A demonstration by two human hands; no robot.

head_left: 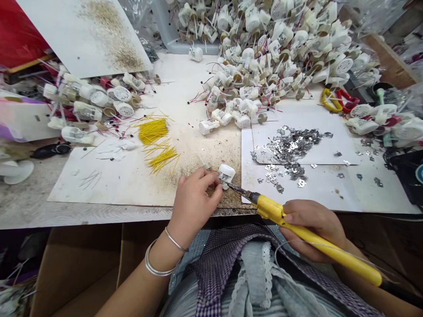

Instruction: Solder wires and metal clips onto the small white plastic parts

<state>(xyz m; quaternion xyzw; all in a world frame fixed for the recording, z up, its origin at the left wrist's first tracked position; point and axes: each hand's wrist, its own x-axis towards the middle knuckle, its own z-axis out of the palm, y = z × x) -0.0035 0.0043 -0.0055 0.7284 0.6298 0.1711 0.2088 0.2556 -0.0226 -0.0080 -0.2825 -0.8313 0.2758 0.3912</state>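
Table (pixel 109 216), pale grey front edge, white board (pixel 185 90) laid over it, brown grit (pixel 190 166) near front, heap of white plastic parts (pixel 249 93) toward back, grey bin (pixel 168 40) behind, white sheets (pixel 313 197) at right.

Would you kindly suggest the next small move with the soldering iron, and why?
I'd probably steady the soldering iron: the right hand has its tip seemingly against the white plastic unit, close to the left hand, so a slip could burn it.

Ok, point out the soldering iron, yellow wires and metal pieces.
Soldering iron (pixel 310 237): head view, on its yellow handle.
Yellow wires (pixel 153 131): head view, on the larger bunch.
Metal pieces (pixel 291 146): head view, middle of the heap.
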